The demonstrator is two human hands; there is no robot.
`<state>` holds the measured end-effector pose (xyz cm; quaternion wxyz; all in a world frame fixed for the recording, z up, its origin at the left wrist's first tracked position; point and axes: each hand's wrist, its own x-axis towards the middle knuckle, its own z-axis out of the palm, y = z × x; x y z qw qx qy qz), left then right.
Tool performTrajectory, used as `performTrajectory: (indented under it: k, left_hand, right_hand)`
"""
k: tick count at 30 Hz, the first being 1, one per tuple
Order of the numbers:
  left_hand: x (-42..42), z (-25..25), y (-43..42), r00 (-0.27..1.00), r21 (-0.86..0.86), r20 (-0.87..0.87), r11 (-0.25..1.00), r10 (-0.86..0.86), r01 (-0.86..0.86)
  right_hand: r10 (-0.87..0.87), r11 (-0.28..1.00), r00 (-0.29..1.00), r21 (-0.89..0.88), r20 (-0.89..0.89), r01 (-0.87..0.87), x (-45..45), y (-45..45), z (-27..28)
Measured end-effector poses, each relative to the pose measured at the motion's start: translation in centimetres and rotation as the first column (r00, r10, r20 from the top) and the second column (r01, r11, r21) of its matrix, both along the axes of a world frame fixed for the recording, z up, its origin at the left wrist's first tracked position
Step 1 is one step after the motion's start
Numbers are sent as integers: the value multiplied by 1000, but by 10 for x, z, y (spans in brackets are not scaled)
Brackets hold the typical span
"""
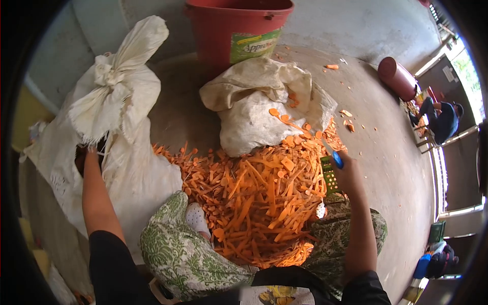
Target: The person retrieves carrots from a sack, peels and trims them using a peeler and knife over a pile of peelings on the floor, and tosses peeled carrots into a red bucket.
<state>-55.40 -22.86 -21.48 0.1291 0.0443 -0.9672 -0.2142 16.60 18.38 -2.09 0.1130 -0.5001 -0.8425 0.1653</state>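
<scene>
My left hand (91, 154) reaches into a dark opening in the side of a tied white woven sack (127, 132), and its fingers are hidden inside. My right hand (349, 175) is closed around the blue handle of a knife (336, 158), whose pale blade points up and left over the peelings. A heap of orange carrot peelings and cut ends (264, 195) lies between my legs. Beside the right hand is a green perforated plastic piece (329, 175), partly hidden. A second white sack (254, 122), open and slumped, rests at the heap's far side.
Behind the open sack stands a red tub (218, 35) against the wall. Carrot bits (332, 66) are scattered on the concrete floor. At the right, a dark red barrel (396, 79) lies tilted near a seated person (445, 122). My patterned trouser legs flank the heap.
</scene>
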Motion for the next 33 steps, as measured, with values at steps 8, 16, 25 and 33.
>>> performTrajectory:
  k: [8, 16, 25, 33]
  left_hand:
    - [-31, -38, 39, 972, -35, 227, 997, -63, 73]
    - [-33, -51, 33, 963, 46, 261, 997, -68, 58]
    - [17, 37, -38, 927, 926, 227, 361, -300, -110]
    - [346, 237, 30, 686, 832, -257, -517, -680, -200]
  right_hand:
    - [13, 1000, 1000, -21, 25, -12, -5, 2, -9]
    - [28, 999, 999, -40, 25, -27, -8, -2, -6]
    - [69, 998, 993, 24, -101, -66, -3, -12, 17]
    - [85, 996, 970, 19, -228, -83, 3, -37, 47]
